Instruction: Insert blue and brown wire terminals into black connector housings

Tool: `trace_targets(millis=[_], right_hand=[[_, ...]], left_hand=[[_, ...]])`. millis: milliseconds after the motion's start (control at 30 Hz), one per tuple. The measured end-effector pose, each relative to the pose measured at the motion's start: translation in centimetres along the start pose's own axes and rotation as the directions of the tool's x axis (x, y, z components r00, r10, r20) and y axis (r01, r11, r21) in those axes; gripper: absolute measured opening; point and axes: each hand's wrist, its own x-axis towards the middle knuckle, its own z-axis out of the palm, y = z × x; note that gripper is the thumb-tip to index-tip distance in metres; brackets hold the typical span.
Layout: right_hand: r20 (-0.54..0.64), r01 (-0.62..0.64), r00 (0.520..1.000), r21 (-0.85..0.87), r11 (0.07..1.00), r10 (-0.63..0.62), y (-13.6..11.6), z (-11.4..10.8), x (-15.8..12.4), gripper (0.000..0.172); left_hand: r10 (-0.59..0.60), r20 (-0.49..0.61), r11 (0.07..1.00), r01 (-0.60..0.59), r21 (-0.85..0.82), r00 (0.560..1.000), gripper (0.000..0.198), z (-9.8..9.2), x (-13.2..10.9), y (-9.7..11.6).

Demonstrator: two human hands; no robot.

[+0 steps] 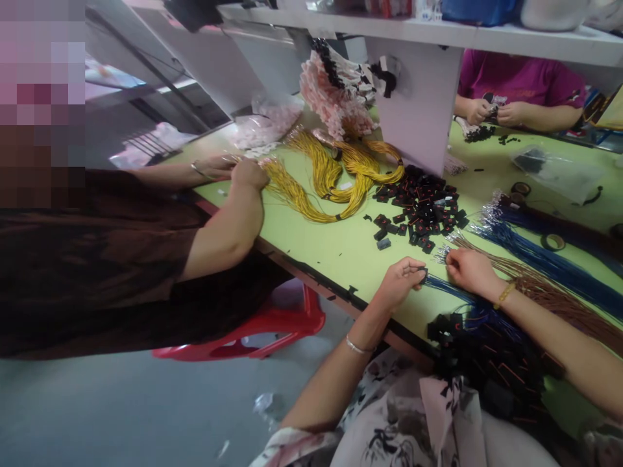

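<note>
My left hand (405,280) pinches a small black connector (424,275) from which thin blue wires (450,287) run to the right. Close by, my right hand (470,271) has its fingers closed at the metal-tipped ends of a bundle of brown wires (506,263); whether it holds one of them is too small to tell. Beyond my hands lies a pile of black connector housings (423,204). Nearest my body is a heap of wired black housings (501,363), partly under my right forearm.
At the left a co-worker's hands (248,172) are at yellow wires (321,175). Blue wire bundles (555,259) and a tape roll (553,242) lie right. Another person (520,91) works behind the divider (418,104). A shelf (418,32) spans above; a red stool (292,327) stands below.
</note>
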Motion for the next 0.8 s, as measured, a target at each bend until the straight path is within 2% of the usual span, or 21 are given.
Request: trace_targets(millis=[167,467,667,800], right_hand=[[0.063,0.029,0.998,-0.158,0.987,-0.019,-0.8,0.0,-0.2,0.019],[0.084,0.014,0.996,-0.229,0.973,0.006,0.0,-0.3,-0.3,0.022],[0.022,0.0,1.0,-0.193,0.981,0.004,0.4,-0.5,-0.4,0.02],[-0.047,-0.003,0.999,-0.06,0.998,0.001,0.7,-0.7,-0.5,0.018]], left_hand=[[0.015,0.011,1.0,-0.015,0.001,1.0,0.03,0.2,0.0,-0.1],[0.024,0.026,1.0,-0.024,0.004,0.999,0.031,0.3,0.1,-0.4],[0.028,0.031,1.0,-0.028,-0.004,0.999,0.03,0.7,0.3,-0.4],[0.018,0.029,0.999,-0.017,-0.032,0.999,0.031,1.2,0.3,-0.4]])
